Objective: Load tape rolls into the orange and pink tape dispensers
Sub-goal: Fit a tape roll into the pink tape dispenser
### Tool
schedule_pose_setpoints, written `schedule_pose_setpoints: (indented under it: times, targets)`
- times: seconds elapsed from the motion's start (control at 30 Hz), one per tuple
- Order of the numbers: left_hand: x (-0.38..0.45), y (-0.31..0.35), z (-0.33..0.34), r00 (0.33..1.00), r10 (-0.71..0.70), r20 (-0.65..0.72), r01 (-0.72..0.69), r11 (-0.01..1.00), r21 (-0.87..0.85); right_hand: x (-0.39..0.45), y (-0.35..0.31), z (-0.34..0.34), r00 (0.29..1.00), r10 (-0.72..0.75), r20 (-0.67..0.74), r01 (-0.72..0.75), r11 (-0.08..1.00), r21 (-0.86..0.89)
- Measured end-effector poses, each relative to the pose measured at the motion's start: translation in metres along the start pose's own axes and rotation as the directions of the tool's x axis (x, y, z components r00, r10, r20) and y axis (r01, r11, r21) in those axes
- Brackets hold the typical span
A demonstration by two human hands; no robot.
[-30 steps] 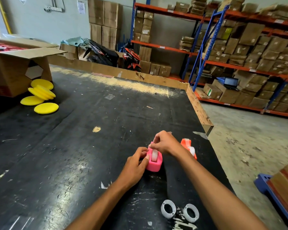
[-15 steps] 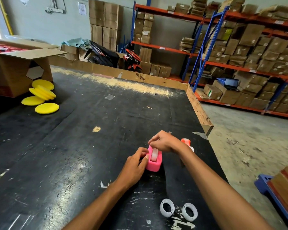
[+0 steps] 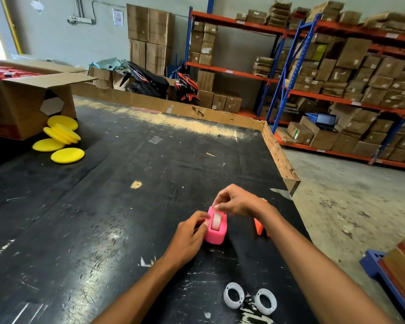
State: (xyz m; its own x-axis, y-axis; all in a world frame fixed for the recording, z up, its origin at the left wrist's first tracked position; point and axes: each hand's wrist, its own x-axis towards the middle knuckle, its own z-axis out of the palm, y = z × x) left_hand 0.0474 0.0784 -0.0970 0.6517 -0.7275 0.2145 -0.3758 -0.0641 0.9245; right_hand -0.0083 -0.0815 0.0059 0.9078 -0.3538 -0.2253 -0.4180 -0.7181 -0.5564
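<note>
The pink tape dispenser (image 3: 216, 232) stands on the black table with a whitish tape roll (image 3: 216, 220) sitting in its slot. My left hand (image 3: 189, 235) grips the dispenser's left side. My right hand (image 3: 237, 202) hovers over the dispenser's far end, fingertips pinched at the tape there. The orange tape dispenser (image 3: 259, 226) stands just right of the pink one, mostly hidden behind my right wrist. Two white tape rolls (image 3: 233, 295) (image 3: 265, 301) lie flat near the table's front edge.
Yellow round pads (image 3: 61, 141) lie at the far left beside an open cardboard box (image 3: 21, 101). A wooden rim (image 3: 279, 155) edges the table's right side, concrete floor beyond. Shelving with boxes (image 3: 348, 90) fills the back right. A blue pallet (image 3: 379, 270) is at lower right.
My right hand has shifted slightly left over the pink dispenser's far end, covering more of the orange dispenser. My left hand stays on the pink dispenser.
</note>
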Motion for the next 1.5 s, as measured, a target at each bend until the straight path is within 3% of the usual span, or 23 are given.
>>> schedule_pose_setpoints:
  times: [0.1,0.2,0.4,0.9,1.2,1.37,1.5]
  targets:
    - [0.006,0.003,0.003,0.997,-0.076,-0.032,0.074,0.995,-0.061,0.003,0.007,0.002,0.997,-0.015,-0.072,0.018,0.999,0.041]
    - [0.014,0.006,0.008,0.992,-0.103,-0.079,0.103,0.995,-0.005,0.002,0.012,0.003,0.992,-0.023,-0.12,0.04,0.989,0.141]
    - [0.021,0.009,0.013,0.986,-0.105,-0.126,0.1,0.994,-0.046,0.001,0.015,0.004,0.978,-0.031,-0.207,0.075,0.975,0.21]
    - [0.017,0.002,0.018,0.986,-0.068,-0.151,0.065,0.998,-0.021,0.026,0.032,0.004,0.949,-0.1,-0.3,0.122,0.991,0.055]
    - [0.015,0.001,0.016,0.989,-0.053,-0.138,0.05,0.998,-0.023,0.038,0.041,0.012,0.964,-0.017,-0.267,0.056,0.989,0.138]
    - [0.015,-0.001,0.016,0.989,-0.051,-0.136,0.05,0.999,-0.01,0.038,0.037,0.007,0.982,0.123,-0.146,-0.082,0.962,0.26]
    - [0.015,-0.001,0.016,0.989,-0.056,-0.138,0.056,0.998,-0.006,0.04,0.033,0.004,0.962,0.269,-0.051,-0.252,0.943,0.216]
